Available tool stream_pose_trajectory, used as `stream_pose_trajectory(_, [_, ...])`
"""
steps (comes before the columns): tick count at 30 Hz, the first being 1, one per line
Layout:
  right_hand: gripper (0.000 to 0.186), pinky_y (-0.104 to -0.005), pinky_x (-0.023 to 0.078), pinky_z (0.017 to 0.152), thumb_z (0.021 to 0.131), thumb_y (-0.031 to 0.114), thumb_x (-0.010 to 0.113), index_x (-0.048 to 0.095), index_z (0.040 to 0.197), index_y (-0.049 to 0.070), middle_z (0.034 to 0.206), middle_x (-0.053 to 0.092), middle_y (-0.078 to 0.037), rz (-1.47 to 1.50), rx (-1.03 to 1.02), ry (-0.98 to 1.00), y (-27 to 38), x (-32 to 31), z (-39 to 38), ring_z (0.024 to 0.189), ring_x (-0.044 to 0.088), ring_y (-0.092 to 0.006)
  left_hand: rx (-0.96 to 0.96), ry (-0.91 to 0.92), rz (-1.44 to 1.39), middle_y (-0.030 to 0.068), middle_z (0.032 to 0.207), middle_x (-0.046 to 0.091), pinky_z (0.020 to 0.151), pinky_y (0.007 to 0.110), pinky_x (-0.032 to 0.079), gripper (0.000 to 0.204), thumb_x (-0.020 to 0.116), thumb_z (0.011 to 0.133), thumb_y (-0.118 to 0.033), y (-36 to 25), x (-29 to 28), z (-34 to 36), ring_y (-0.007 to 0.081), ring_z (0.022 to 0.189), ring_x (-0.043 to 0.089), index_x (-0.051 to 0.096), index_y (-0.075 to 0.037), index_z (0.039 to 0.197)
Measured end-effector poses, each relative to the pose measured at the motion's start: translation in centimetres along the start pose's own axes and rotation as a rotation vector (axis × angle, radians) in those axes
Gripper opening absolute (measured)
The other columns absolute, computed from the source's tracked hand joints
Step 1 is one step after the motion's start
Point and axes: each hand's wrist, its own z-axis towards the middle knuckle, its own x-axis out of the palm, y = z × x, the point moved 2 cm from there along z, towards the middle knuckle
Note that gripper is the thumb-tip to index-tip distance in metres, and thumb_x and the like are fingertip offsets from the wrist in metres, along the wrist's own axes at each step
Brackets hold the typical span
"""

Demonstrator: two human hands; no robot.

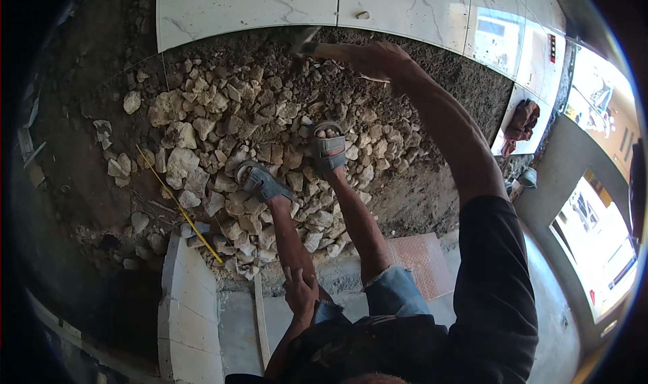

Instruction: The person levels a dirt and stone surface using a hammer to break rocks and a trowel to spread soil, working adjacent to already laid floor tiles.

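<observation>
The right hand (380,60) grips a wooden-handled hammer (331,51) beyond jagged tan stones (280,156). Nearer, the left hand (300,292) spreads loosely on a bare leg (289,239).

The right hand (381,58) grips a wooden-handled metal hammer (332,51) near glossy white, grey-veined tiles (405,12). The left hand (299,291) rests on the bare left leg (289,239). Both grey strapped sandals (262,183) stand on rough, tan-and-grey broken stones (291,157).

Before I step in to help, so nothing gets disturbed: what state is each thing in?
Right hand: closed on the hammer
Hammer: held by its handle
Left hand: resting on a leg
Stones: loose, uneven
Sandals: worn, on the stones
Yellow strip: nearly straight, slanting
Tiles: laid side by side
Cloth: crumpled
</observation>
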Motion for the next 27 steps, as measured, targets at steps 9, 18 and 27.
stream_pose_trajectory(9, [0.052,-0.0416,0.052,0.084,0.093,0.04,0.051,0.037,0.142,0.033,0.111,0.067,-0.008,0.215,0.141,-0.012,-10.8,5.4,-4.5,0.095,0.066,-0.0279,-0.001,0.02,-0.039,0.023,0.138,0.041,0.082,0.051,0.051,0.041,0.063,0.082,-0.029,0.0,0.3,-0.1,0.0448,0.107,0.054,0.056,-0.006,0.115])
stream_pose_trajectory(18, [0.033,-0.0408,0.053,0.068,0.098,0.04,0.044,0.056,0.122,0.02,0.093,0.068,-0.01,0.375,0.426,0.204,-6.0,3.5,-10.0,0.074,0.064,-0.0233,0.021,-0.008,-0.001,0.0238,0.135,0.044,0.081,0.051,0.051,0.041,0.062,0.082,-0.031,0.8,-0.5,0.1,0.0452,0.102,0.057,0.057,-0.006,0.114])
stream_pose_trajectory(27, [0.049,-0.0397,0.055,0.075,0.098,0.046,0.04,0.034,0.143,0.028,0.091,0.069,-0.006,0.247,0.17,0.134,-5.8,3.8,-1.8,0.077,0.067,-0.019,-0.004,0.046,0.039,0.0228,0.136,0.043,0.082,0.051,0.051,0.041,0.061,0.083,-0.031,-0.6,-0.2,0.2,0.0454,0.105,0.056,0.058,-0.006,0.115])
